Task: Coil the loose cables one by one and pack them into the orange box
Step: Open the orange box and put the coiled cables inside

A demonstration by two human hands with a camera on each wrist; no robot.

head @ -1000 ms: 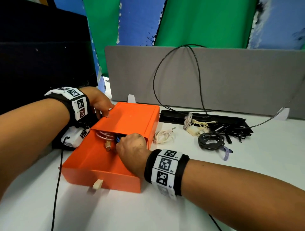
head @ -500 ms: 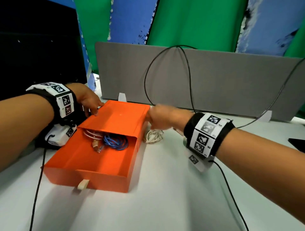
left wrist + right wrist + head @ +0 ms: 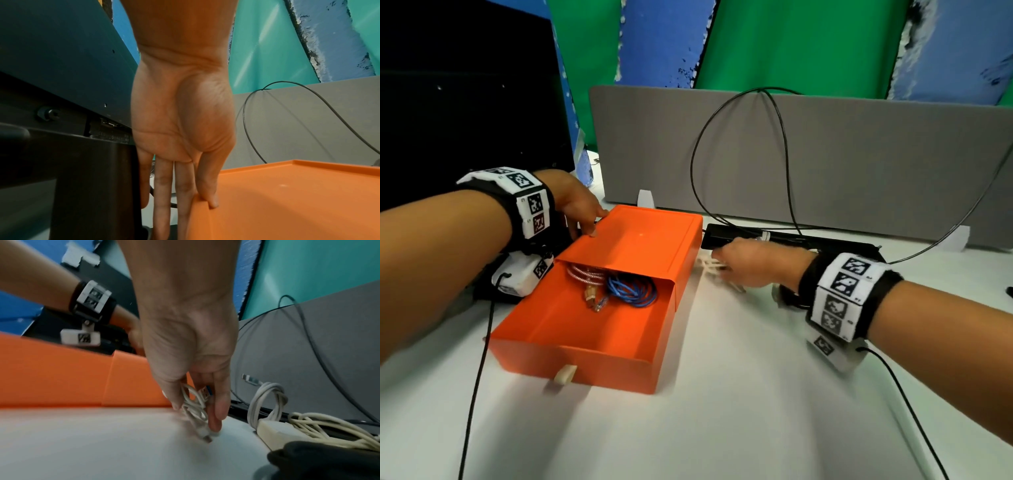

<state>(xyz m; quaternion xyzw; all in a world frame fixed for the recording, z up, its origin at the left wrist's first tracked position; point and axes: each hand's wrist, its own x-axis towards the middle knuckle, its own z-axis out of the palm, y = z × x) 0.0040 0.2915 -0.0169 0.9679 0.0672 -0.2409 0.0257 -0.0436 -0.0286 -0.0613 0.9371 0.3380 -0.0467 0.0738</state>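
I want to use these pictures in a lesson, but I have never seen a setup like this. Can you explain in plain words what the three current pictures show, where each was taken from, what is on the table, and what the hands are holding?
No machine here: a person works with bare hands, wearing a camera on the head and one on each wrist. The patterned bands on the wrists are part of that rig.

The head view looks down at a white table. On it stands an orange box with its drawer pulled out; a blue cable and a braided pinkish cable lie coiled inside.

The left wrist view looks along the left hand, whose fingers and thumb grip the edge of the box's cover.

The right wrist view shows the right hand pinching a small white cable beside the box. More pale cables lie farther right, unpacked.
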